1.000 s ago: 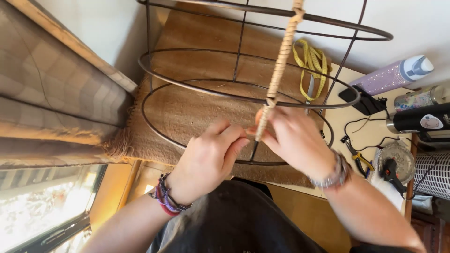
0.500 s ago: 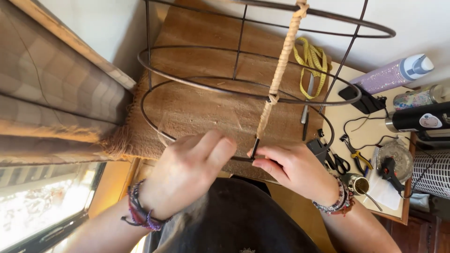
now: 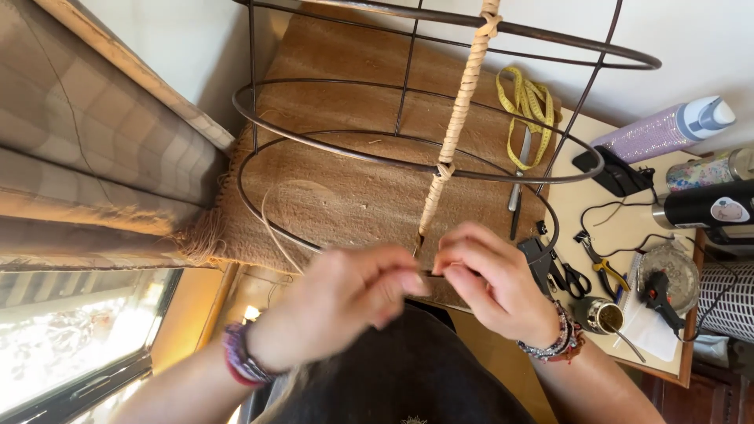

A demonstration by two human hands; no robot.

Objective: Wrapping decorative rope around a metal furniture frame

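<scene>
Burlap mat (image 3: 345, 188): tan, spread over the desk beneath everything.
Wire frame (image 3: 330, 153): dark rings and uprights, standing on the mat.
Cord (image 3: 459, 110): pale, wrapped down one upright to the lowest ring.
Right hand (image 3: 495, 286): my fingertips pinch the cord's end at that ring.
Left hand (image 3: 345, 302): blurred; fingers curled, grip unclear.

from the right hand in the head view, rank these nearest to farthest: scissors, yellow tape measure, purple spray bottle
1. Scissors: just beside the right hand, on the table's near edge.
2. Yellow tape measure: farther up, lying on the burlap mat beyond the wire frame.
3. Purple spray bottle: farthest, lying at the table's far right corner.
</scene>
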